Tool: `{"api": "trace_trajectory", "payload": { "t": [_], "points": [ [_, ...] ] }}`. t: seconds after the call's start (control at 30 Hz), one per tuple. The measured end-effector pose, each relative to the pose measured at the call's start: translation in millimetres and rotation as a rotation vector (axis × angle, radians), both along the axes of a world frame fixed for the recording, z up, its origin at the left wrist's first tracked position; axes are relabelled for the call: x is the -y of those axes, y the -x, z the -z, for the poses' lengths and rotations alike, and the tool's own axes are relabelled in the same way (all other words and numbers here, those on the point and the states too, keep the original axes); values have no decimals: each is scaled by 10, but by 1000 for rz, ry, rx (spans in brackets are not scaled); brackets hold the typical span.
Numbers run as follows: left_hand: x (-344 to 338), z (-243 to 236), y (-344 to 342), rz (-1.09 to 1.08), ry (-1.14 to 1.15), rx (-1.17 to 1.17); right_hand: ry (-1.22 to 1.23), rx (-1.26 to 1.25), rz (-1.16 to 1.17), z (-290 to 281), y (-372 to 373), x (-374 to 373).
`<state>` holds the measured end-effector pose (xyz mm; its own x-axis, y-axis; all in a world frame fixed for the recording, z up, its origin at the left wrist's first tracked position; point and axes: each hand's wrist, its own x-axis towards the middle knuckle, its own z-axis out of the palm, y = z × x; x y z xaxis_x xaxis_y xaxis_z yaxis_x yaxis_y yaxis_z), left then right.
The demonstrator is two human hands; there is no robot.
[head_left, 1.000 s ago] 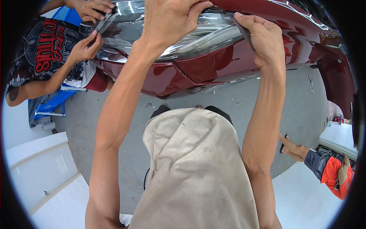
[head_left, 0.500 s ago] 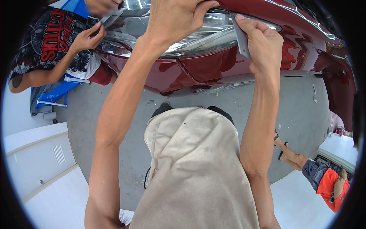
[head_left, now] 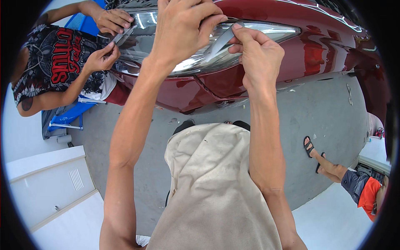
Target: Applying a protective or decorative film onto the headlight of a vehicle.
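Note:
In front of me is the headlight of a dark red car, with a shiny clear surface. My right hand pinches a flat grey squeegee between thumb and fingers. The squeegee slants across the headlight's middle, its far end pointing down and left; I cannot tell how firmly it touches. My left hand is over the headlight's upper edge, thumb and fingers drawn together. Whatever they grip is hidden, and the fingertips partly leave the picture.
At the left a person in a black printed shirt has both hands at the headlight's left end, holding a small grey flat piece. Behind is a blue folding chair. Another person in orange is at the far right.
My right hand has moved left with the squeegee, from the headlight's right part to its middle. My left hand has shifted slightly left. More of the other person's upper hand shows.

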<state>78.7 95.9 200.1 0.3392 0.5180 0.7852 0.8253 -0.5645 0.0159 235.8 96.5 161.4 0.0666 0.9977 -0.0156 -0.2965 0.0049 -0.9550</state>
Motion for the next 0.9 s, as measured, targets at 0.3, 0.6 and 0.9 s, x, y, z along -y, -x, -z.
{"api": "trace_trajectory", "payload": {
  "t": [0.3, 0.6, 0.9],
  "points": [
    [-177, -289, 70, 70, 220, -96, 46, -106, 35, -38, 162, 14],
    [-216, -345, 174, 136, 313, -130, -14, -27, 96, -15, 267, 65],
    [-240, -354, 172, 207, 306, -90, 7, -37, 221, 27, 192, 49]
  ]
}}
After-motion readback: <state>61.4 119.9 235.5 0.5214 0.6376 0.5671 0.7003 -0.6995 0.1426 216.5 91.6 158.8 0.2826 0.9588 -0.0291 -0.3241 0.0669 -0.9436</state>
